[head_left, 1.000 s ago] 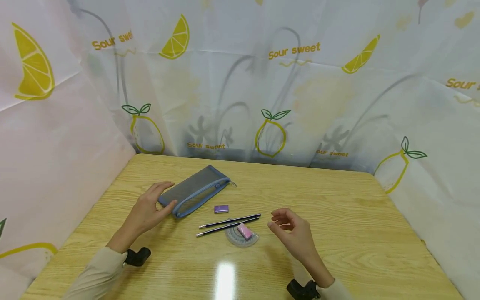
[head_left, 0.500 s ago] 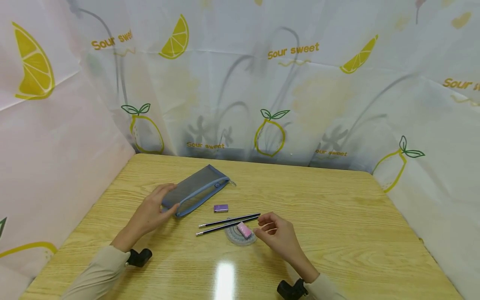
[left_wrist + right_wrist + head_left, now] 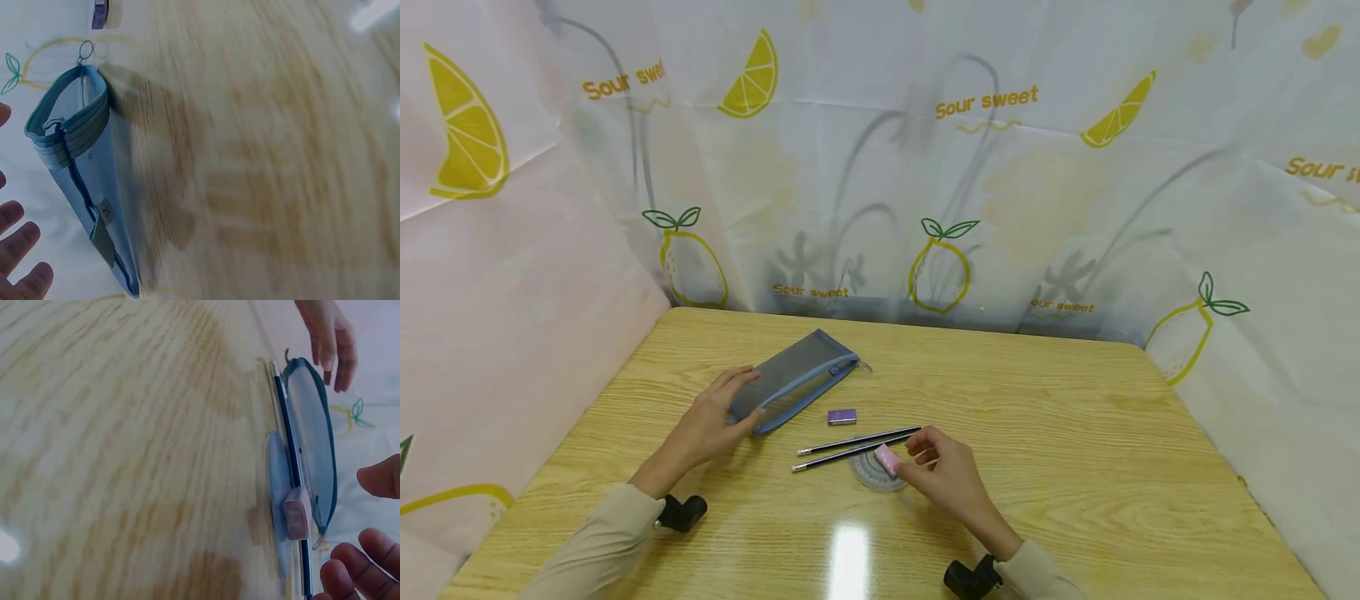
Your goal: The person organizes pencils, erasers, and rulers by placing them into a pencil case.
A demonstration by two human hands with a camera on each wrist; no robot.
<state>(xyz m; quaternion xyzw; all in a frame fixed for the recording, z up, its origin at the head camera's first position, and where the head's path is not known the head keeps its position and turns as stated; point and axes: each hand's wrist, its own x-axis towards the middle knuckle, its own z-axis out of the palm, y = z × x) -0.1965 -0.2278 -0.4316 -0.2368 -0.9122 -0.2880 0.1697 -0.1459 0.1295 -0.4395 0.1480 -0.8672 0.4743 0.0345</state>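
A grey-blue mesh zip pencil pouch [image 3: 793,379] lies on the table at the left with its zipped side gaping. My left hand [image 3: 700,429] hovers over the pouch's near end, its fingers spread; the left wrist view shows the fingertips [image 3: 25,240] beside the pouch. Close to a pink eraser [image 3: 887,460] is my right hand [image 3: 947,479], fingers loosely bent and apart, its thumb next to the eraser. That eraser sits on a clear protractor [image 3: 872,477] beside two dark pencils [image 3: 835,457]. Behind the pencils lies a small purple eraser [image 3: 842,417].
The wooden table [image 3: 1075,433] extends to the right of the hands. A white curtain [image 3: 865,167] with lemon prints hangs around its back and sides. Light glares on the tabletop near the front edge. A black wrist camera [image 3: 681,512] is strapped to the left wrist.
My right hand has moved left to the pink eraser. The left hand has shifted slightly right over the end of the pouch. The stationery has stayed in place.
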